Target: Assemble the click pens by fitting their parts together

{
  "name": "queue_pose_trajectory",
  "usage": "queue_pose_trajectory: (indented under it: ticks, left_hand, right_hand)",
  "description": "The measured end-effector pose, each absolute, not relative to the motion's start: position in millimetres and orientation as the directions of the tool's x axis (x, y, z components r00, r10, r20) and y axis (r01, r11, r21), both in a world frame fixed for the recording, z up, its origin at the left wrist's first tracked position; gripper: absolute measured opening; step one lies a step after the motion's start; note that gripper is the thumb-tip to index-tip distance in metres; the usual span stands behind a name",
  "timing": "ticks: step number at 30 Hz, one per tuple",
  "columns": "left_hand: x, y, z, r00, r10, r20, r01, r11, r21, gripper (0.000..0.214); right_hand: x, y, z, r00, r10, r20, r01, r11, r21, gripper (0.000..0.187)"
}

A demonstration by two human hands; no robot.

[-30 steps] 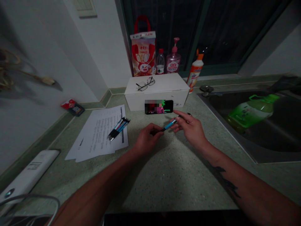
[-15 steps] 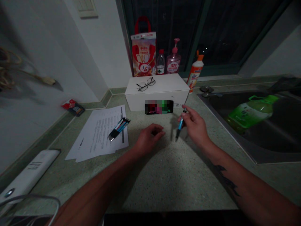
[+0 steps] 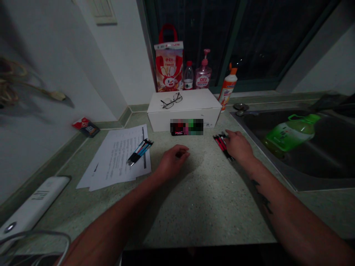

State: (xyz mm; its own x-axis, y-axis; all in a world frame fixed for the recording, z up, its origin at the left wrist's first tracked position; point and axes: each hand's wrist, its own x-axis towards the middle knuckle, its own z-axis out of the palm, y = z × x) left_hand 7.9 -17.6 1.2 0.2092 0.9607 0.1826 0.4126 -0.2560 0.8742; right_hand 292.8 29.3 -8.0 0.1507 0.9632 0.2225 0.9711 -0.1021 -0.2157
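My right hand (image 3: 240, 147) rests low over the counter at the right, beside a small group of pens (image 3: 221, 146) with red and black barrels. Its fingers are closed on a pen (image 3: 225, 134) at the group's right side; the hand hides most of that pen. My left hand (image 3: 173, 159) hovers above the middle of the counter, loosely curled, holding nothing, with a gap between thumb and fingers. Further left, several blue and black pens (image 3: 140, 152) lie together across printed sheets of paper (image 3: 116, 159).
Behind the hands stands a white box (image 3: 184, 107) with eyeglasses (image 3: 171, 100) on top and a phone (image 3: 186, 127) leaning on its front. A sink (image 3: 299, 162) with a green jug (image 3: 291, 131) lies right. A white power strip (image 3: 36, 201) sits at the left.
My right hand has moved right and down with the blue pen, from beside the phone to the red pens, which it now uncovers partly. My left hand has shifted slightly left.
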Motion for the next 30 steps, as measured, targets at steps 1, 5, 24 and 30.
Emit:
queue_pose_trajectory:
  ticks: [1, 5, 24, 30]
  left_hand:
    - [7.7, -17.1, 1.9, 0.195, 0.964, 0.181, 0.423, -0.249, 0.871, 0.010]
    - [3.7, -11.4, 4.2, 0.124, 0.978, 0.169, 0.546, -0.209, 0.811, 0.013]
    - [-44.6, 13.8, 5.9, -0.021, 0.989, 0.148, 0.995, 0.035, -0.090, 0.034]
    - [-42.2, 10.2, 9.9, -0.015, 0.990, 0.138, 0.996, 0.028, -0.086, 0.034]
  right_hand:
    - [292.4, 29.3, -7.5, 0.160, 0.965, 0.210, 0.970, -0.114, -0.217, 0.049]
    - [291.4, 26.6, -1.6, 0.203, 0.965, 0.165, 0.966, -0.170, -0.193, 0.049]
    - [273.5, 15.0, 7.2, 0.091, 0.950, 0.298, 0.979, -0.032, -0.199, 0.046]
    - [259.2, 7.3, 8.1, -0.020, 0.923, 0.383, 0.962, 0.123, -0.246, 0.039]
